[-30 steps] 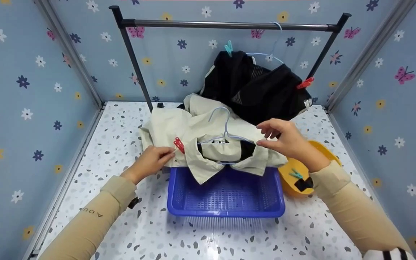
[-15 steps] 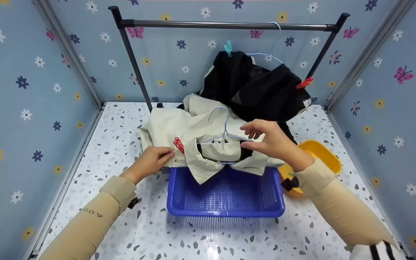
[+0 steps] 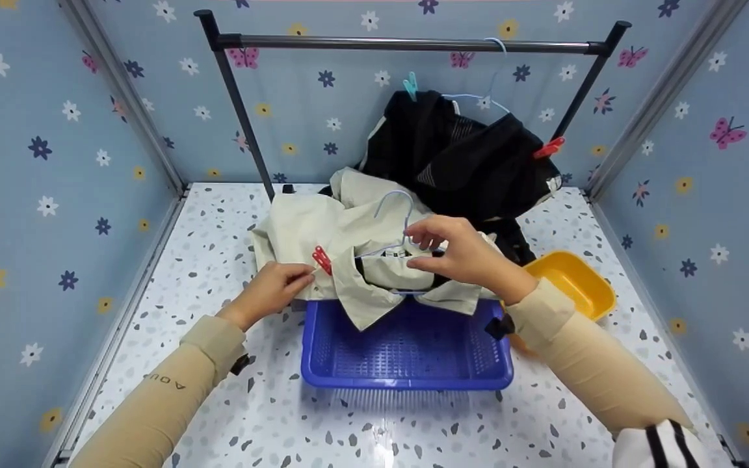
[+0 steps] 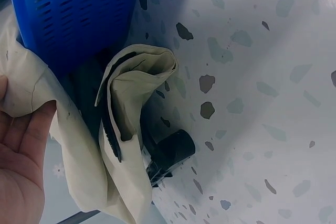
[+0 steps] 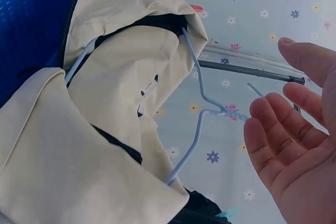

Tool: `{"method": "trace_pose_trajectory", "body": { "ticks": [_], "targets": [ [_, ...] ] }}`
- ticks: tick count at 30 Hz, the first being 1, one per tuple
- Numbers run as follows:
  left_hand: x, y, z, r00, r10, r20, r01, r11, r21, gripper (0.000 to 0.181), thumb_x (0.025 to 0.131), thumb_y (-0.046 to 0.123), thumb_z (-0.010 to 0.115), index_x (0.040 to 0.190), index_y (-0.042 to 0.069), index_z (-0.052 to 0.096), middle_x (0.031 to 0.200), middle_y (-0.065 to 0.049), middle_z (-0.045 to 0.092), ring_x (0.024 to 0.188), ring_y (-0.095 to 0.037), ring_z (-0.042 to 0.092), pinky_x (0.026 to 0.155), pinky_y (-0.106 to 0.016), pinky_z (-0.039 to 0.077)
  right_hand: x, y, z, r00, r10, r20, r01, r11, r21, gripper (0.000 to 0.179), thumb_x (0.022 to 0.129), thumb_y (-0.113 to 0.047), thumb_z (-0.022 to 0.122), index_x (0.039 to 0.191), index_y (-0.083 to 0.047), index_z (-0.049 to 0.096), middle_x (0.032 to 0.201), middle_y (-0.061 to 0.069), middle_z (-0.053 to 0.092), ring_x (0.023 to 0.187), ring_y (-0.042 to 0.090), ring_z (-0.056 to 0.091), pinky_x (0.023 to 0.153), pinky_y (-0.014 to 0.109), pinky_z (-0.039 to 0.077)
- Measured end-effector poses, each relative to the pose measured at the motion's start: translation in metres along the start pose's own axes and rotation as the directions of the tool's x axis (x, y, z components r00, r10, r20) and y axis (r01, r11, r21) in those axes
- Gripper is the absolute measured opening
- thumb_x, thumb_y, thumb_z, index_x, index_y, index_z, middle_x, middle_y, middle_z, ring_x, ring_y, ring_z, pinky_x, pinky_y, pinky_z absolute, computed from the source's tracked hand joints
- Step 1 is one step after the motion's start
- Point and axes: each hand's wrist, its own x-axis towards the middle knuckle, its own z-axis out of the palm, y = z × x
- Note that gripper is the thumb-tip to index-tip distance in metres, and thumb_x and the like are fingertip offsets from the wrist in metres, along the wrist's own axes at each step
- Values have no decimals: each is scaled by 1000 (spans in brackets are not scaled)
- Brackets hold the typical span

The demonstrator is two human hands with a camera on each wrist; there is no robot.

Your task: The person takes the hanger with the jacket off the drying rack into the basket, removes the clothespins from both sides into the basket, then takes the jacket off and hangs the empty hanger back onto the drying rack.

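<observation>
A pale beige collared garment (image 3: 306, 221) lies over the back of a blue basket (image 3: 407, 383), with a light blue hanger (image 5: 223, 110) inside its neck. My left hand (image 3: 274, 286) pinches the cloth at the left shoulder, beside a red clothespin (image 3: 322, 259). In the left wrist view, fingers (image 4: 34, 135) lie behind the fabric. My right hand (image 3: 459, 250) hovers by the hanger's neck, fingers loosely bent and thumb apart. In the right wrist view its fingertips come close to the hook; whether they touch I cannot tell.
Behind stands a dark rack (image 3: 361, 43). A black garment (image 3: 478, 175) hangs from it on another hanger, with a teal clothespin (image 3: 411, 86) and a red one (image 3: 549, 148). A yellow tub (image 3: 608, 299) sits right of the basket, partly behind my right sleeve.
My right hand has moved left from the garment's right side to the hanger's neck. The forearm now covers more of the yellow tub. My left hand stays put.
</observation>
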Motion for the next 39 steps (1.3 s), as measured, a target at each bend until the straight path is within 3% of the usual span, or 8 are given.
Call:
{"method": "trace_pose_trajectory", "body": {
  "ticks": [18, 25, 34, 39],
  "targets": [
    [0, 0, -1, 1000, 10, -17, -10, 1000, -8, 16, 109, 7, 71, 113, 2, 85, 91, -8, 81, 73, -3, 53, 74, -23, 47, 29, -18, 29, 995, -14, 95, 11, 999, 33, 41, 92, -11, 91, 126, 7, 75, 109, 26, 79, 100, 39, 75, 91, 42, 65],
    [0, 0, 0, 1000, -5, 0, 5, 1000, -15, 15, 109, 7, 71, 110, 2, 85, 78, -1, 69, 68, -2, 48, 70, -23, 44, 39, -20, 41, 991, -11, 134, 3, 998, 61, 43, 93, -9, 90, 129, 8, 74, 116, 28, 79, 106, 42, 76, 95, 55, 66],
    [0, 0, 0, 1000, -12, 9, 12, 1000, -9, 15, 109, 8, 71, 111, 3, 85, 87, -5, 78, 72, -4, 52, 74, -23, 46, 52, -17, 55, 989, -14, 150, 7, 999, 44, 42, 96, -12, 89, 131, 6, 74, 118, 25, 80, 107, 39, 77, 95, 53, 66],
    [0, 0, -1, 1000, -15, 14, 15, 1000, -16, 14, 110, 9, 71, 110, 4, 84, 82, -2, 72, 71, -3, 51, 72, -23, 45, 61, -19, 61, 988, 8, 155, -13, 999, 31, 42, 96, -13, 89, 132, 4, 75, 124, 24, 81, 110, 38, 77, 98, 53, 66]
  ]
}}
